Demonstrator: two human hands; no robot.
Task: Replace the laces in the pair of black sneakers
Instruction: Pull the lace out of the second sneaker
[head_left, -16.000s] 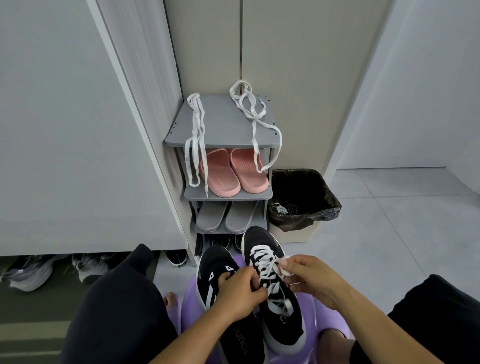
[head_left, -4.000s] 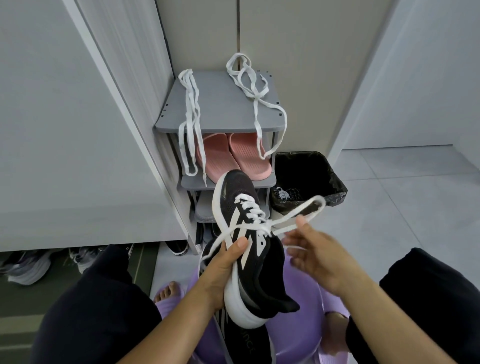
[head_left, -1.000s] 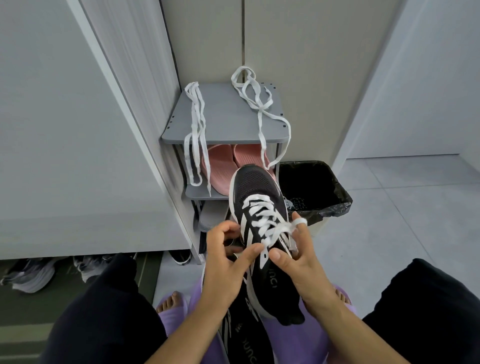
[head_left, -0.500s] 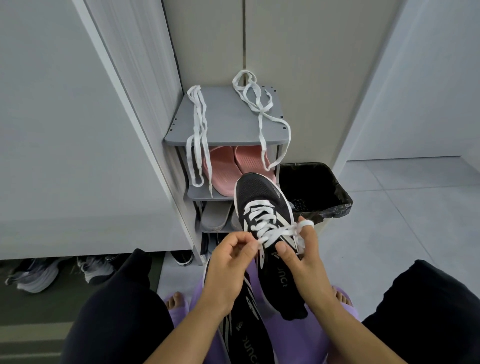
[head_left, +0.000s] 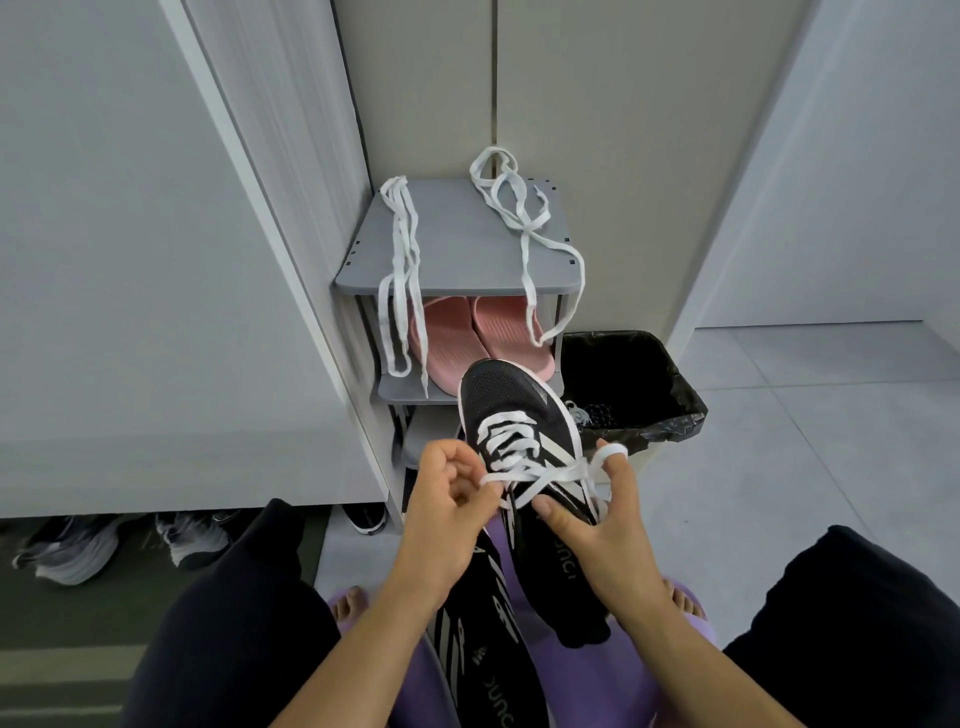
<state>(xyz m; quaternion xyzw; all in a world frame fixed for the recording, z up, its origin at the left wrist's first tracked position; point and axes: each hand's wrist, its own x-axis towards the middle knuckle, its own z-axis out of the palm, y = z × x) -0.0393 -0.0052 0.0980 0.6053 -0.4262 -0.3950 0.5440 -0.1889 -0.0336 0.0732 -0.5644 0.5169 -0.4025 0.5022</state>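
Left hand (head_left: 447, 499) pinches one lace (head_left: 540, 475) end; right hand (head_left: 608, 525) loops the other round a finger. Likely cinching the sneaker (head_left: 519, 410) tight.

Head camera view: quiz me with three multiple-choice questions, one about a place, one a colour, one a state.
1. Where do the loose white laces lie?
A. On the grey rack's top
B. In the bin
C. On the floor
2. What colour are the slippers just under that top?
A. Grey
B. Pink
C. Black
3. What is the left hand doing?
A. Resting flat on a knee
B. Holding a slipper
C. Pinching the sneaker's lace
Answers: A, they drape over its front edge; B, both are pink; C, it pinches the taut lace.
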